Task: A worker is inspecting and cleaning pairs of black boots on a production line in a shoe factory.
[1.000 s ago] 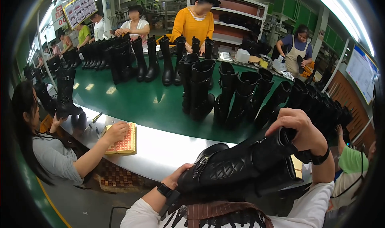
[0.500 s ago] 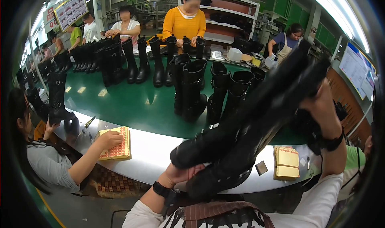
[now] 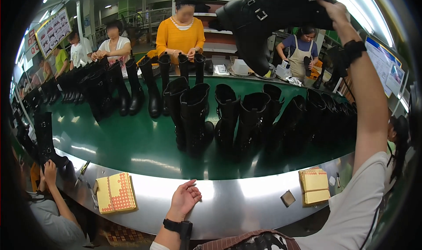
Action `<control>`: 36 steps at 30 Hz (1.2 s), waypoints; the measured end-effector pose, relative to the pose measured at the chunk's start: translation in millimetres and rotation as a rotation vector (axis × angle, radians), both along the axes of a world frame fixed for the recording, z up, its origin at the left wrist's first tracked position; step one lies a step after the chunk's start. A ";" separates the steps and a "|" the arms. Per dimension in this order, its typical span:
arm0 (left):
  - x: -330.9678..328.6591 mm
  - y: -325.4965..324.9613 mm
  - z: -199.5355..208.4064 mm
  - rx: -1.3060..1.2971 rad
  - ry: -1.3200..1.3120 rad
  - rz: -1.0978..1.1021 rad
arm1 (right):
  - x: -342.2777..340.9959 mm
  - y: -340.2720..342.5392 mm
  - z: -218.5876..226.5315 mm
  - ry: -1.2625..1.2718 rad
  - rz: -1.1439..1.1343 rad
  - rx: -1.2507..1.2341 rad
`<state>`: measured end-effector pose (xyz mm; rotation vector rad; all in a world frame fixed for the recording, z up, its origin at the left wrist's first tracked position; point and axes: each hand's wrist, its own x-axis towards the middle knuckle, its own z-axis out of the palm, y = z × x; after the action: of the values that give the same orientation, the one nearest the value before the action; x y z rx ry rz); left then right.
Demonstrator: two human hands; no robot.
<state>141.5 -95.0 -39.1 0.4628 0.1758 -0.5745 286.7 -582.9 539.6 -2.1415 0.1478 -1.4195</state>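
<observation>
My right hand (image 3: 336,15), raised high at the upper right, grips the shaft of a tall black boot (image 3: 281,12). Silver buckles show on the boot's straps, and its foot points down over the far side of the green table. I cannot tell whether a second boot is behind it. My left hand (image 3: 186,199) is empty, palm turned up with loosely curled fingers, over the metal strip (image 3: 162,217) at the near table edge. Beyond it, several black boots (image 3: 191,116) stand upright on the green table surface (image 3: 127,146).
Yellow sticker sheets (image 3: 115,193) with red dots lie left, near pliers (image 3: 83,168); another stack (image 3: 314,186) lies right, beside a small dark square (image 3: 288,198). A co-worker at left holds a boot (image 3: 45,138). Other people work across the table, one in an orange top (image 3: 180,37).
The boots were held low across me in both hands. My right hand has lifted up and away with the boot, while my left hand has let go.
</observation>
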 end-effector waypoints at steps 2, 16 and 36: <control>0.6 0.1 -2.1 0.028 -0.009 -0.005 | 50.5 16.3 -24.0 0.171 -0.392 -0.201; -0.6 9.1 7.4 0.016 0.076 -0.100 | 290.9 128.6 -326.3 0.563 -0.285 -0.603; 8.0 -1.4 6.0 0.147 -0.074 -0.106 | -31.9 188.7 -238.2 0.925 0.444 -0.723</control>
<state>149.5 -96.4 -33.1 0.6383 0.1241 -0.6502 254.8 -394.2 301.4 -3.0035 -0.5478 -0.1329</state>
